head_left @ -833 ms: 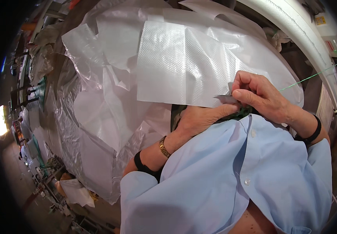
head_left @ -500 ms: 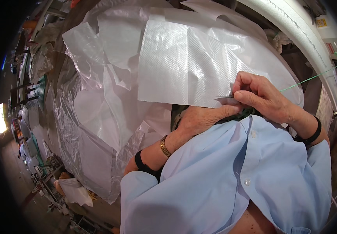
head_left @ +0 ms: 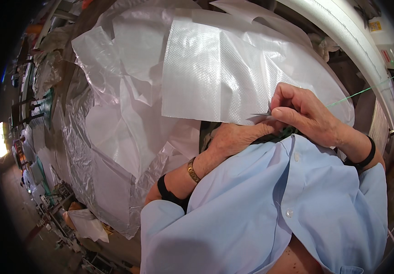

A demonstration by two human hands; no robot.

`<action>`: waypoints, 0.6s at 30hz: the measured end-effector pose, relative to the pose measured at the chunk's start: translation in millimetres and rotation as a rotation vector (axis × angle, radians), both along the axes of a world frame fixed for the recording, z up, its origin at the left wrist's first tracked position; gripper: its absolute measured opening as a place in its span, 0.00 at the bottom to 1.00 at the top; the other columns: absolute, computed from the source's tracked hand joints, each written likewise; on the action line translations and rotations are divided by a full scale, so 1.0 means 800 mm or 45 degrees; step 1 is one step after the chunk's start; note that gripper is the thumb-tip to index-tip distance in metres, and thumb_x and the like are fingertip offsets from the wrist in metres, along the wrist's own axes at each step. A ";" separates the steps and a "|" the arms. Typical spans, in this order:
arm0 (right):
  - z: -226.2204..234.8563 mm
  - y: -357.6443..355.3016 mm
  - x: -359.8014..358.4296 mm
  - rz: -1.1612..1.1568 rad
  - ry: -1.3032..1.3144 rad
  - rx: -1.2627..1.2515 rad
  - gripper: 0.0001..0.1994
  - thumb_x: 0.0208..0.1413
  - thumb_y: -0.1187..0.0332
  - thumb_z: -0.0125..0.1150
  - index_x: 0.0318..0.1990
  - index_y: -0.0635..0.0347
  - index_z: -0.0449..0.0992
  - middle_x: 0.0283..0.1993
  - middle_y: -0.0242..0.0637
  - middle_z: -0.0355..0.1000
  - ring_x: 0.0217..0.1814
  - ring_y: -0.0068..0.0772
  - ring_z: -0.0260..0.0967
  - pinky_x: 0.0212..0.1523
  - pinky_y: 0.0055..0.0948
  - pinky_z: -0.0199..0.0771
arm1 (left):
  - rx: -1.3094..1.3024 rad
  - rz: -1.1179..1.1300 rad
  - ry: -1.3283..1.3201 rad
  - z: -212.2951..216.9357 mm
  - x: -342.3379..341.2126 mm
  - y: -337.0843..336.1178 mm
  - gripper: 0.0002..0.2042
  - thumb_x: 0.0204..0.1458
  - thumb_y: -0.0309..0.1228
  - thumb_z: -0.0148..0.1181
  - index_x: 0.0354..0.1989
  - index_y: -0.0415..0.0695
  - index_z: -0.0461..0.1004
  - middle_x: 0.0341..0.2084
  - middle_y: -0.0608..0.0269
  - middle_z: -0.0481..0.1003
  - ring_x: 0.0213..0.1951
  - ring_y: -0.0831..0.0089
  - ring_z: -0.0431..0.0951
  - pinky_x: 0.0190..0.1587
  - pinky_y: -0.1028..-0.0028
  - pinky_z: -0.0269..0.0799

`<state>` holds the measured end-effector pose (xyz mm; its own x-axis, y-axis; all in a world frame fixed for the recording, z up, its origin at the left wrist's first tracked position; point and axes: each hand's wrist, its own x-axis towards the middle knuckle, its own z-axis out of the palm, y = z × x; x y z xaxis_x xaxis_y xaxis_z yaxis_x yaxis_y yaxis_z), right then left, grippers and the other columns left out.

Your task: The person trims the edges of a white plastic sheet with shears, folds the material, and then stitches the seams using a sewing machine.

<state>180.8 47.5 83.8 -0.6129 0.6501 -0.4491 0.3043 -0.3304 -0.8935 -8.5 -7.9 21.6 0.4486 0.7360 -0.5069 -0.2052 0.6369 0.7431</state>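
A white woven plastic sheet (head_left: 192, 73) lies in front of me, its near edge reaching my lap. My right hand (head_left: 304, 114) is closed in a pinch on a small pointed metal blade (head_left: 262, 113), whose tip points left over the sheet's near edge; the rest of it is hidden by my fingers. Just below, my left hand (head_left: 236, 139) is closed on the sheet's near edge, with the thumb toward the blade and the other fingers mostly hidden. Green thread (head_left: 288, 132) lies bunched beside the left thumb.
Crumpled clear and white plastic sheets (head_left: 110, 123) spread to the left. At the right, a pale curved machine arm (head_left: 343, 32) arches past, and a taut green thread (head_left: 361, 92) runs from beside it toward my right hand. Cluttered equipment (head_left: 64, 196) stands at the far left.
Both hands keep nearly the same place. The blade has tilted slightly and my right fingers have shifted a little; the sheet's near edge has risen slightly.
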 end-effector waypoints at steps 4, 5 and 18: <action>-0.002 0.001 0.000 0.009 -0.041 0.005 0.12 0.63 0.63 0.54 0.35 0.64 0.68 0.30 0.30 0.69 0.33 0.16 0.65 0.35 0.19 0.69 | 0.002 -0.007 0.029 -0.004 0.001 0.001 0.18 0.49 0.41 0.69 0.44 0.44 0.80 0.35 0.65 0.80 0.38 0.81 0.77 0.41 0.80 0.71; -0.003 0.001 0.000 0.004 -0.030 0.006 0.12 0.63 0.63 0.54 0.34 0.64 0.68 0.30 0.30 0.69 0.33 0.16 0.64 0.34 0.19 0.68 | 0.022 -0.036 0.101 -0.004 0.000 0.001 0.18 0.50 0.41 0.68 0.44 0.44 0.80 0.35 0.65 0.80 0.38 0.81 0.77 0.41 0.80 0.71; -0.001 0.003 0.000 0.034 -0.002 -0.040 0.12 0.64 0.63 0.54 0.34 0.63 0.68 0.29 0.29 0.68 0.31 0.16 0.65 0.34 0.19 0.69 | -0.018 -0.109 0.110 0.001 -0.001 0.000 0.18 0.51 0.43 0.66 0.43 0.43 0.80 0.36 0.64 0.80 0.38 0.81 0.77 0.42 0.80 0.72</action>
<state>180.7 50.2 82.8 -0.6290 0.6192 -0.4701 0.3148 -0.3500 -0.8823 -9.2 -7.7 22.3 0.4636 0.6895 -0.5564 -0.0851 0.6597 0.7467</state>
